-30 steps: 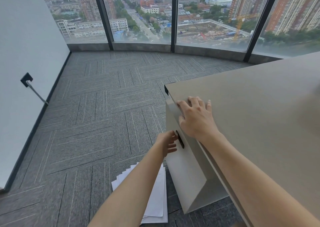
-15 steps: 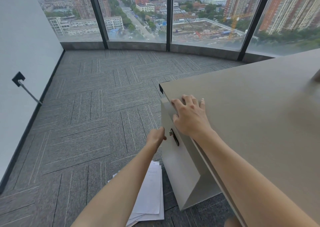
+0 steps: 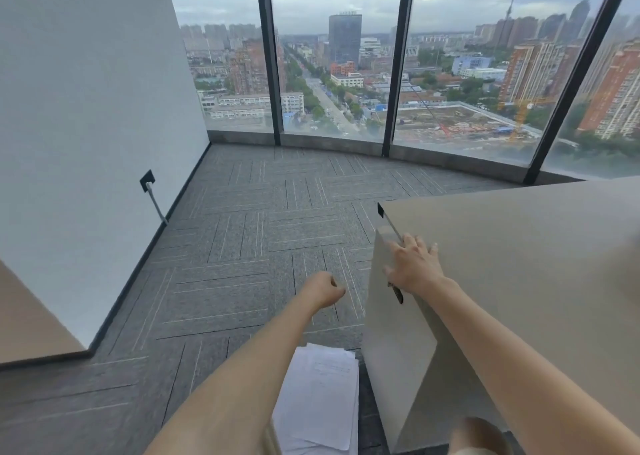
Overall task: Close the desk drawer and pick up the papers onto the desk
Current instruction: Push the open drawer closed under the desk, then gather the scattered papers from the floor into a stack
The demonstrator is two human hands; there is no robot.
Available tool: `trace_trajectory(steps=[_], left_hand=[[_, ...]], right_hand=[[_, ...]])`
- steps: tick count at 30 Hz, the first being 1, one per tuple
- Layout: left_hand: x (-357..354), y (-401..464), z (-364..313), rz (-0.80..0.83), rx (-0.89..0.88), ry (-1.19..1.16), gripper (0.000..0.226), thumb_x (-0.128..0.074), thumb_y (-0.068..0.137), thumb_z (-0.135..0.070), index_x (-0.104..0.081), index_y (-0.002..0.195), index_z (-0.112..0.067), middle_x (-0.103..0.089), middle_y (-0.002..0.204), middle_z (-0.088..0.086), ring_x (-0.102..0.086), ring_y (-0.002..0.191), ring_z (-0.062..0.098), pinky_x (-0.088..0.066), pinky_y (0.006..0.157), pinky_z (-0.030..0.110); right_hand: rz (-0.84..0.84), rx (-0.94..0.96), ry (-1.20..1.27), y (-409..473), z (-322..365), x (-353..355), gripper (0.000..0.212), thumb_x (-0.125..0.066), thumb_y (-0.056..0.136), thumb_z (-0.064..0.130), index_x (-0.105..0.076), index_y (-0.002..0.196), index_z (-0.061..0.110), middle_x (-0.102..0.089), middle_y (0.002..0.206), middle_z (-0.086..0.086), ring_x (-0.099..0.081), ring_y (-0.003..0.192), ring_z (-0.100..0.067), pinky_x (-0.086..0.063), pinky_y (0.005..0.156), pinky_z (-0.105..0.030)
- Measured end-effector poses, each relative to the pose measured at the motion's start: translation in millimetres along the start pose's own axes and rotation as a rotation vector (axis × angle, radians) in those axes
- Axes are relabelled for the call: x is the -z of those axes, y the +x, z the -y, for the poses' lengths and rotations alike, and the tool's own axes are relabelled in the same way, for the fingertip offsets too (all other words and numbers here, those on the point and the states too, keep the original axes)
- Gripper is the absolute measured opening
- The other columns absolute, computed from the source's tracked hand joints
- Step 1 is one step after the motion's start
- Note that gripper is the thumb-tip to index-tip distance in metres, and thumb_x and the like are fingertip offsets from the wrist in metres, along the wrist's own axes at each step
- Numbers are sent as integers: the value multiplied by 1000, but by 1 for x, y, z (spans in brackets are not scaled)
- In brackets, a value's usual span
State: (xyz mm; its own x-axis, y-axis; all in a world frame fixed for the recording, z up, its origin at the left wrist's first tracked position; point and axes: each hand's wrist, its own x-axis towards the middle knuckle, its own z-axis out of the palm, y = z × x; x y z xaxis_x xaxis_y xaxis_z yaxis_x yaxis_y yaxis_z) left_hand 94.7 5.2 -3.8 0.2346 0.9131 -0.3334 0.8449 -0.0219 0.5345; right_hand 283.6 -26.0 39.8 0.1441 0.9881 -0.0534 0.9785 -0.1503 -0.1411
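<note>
The beige desk (image 3: 519,246) fills the right side. Its drawer front (image 3: 388,319) with a dark handle (image 3: 398,293) sits flush under the desktop edge. My right hand (image 3: 414,264) lies flat with fingers spread over the desk's corner edge, just above the handle. My left hand (image 3: 323,290) hangs in the air left of the drawer front, fingers curled into a loose fist, touching nothing. A loose stack of white papers (image 3: 322,399) lies on the carpet below, between my left forearm and the drawer unit.
Grey carpet tiles (image 3: 242,246) stretch to tall windows (image 3: 332,73) at the back. A white wall (image 3: 86,125) with a dark socket and cable (image 3: 149,184) stands on the left. A second beige surface (image 3: 27,326) juts in at the lower left.
My left hand has come off the drawer handle and moved left, away from the drawer front. The view has tilted up. My right hand stays on the desk corner.
</note>
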Motion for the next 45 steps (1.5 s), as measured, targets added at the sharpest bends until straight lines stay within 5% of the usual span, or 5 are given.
trace_trajectory(steps=[6, 18, 23, 30, 45], left_hand=[[27, -60, 32, -95, 25, -31, 22, -55, 92, -27, -50, 73, -18, -50, 78, 4, -48, 70, 20, -37, 64, 29], [24, -88, 97, -159, 79, -94, 33, -54, 93, -28, -42, 64, -18, -41, 65, -1, -37, 56, 11, -29, 52, 27], [-6, -43, 124, -97, 145, -169, 35, -56, 89, -42, -54, 104, -11, -54, 96, 4, -53, 87, 21, -41, 72, 32], [-80, 36, 194, -5, 353, -290, 38, -55, 90, -34, -49, 119, -11, -54, 120, 8, -51, 84, 15, -37, 72, 28], [-235, 176, 365, 214, 724, -347, 61, -52, 92, -34, -37, 146, -10, -43, 148, 13, -48, 129, 29, -39, 89, 32]], right_hand=[[-53, 118, 60, -58, 55, -6, 45, -49, 90, 30, -53, 131, 13, -59, 128, -15, -59, 115, -35, -45, 98, -48], [224, 106, 156, -87, 82, -56, 60, -52, 93, 32, -37, 148, 13, -47, 147, -18, -43, 135, -35, -43, 105, -45], [318, 71, 228, -53, 84, -102, 59, -55, 93, 31, -40, 145, 7, -49, 145, -18, -45, 134, -35, -40, 106, -41], [114, 13, 295, 20, 77, -213, 23, -47, 90, 16, -67, 99, 9, -72, 98, -14, -64, 87, -35, -42, 63, -32], [746, -248, 293, 135, 52, -481, 49, -48, 93, 16, -48, 141, 8, -49, 146, -14, -45, 132, -33, -44, 100, -39]])
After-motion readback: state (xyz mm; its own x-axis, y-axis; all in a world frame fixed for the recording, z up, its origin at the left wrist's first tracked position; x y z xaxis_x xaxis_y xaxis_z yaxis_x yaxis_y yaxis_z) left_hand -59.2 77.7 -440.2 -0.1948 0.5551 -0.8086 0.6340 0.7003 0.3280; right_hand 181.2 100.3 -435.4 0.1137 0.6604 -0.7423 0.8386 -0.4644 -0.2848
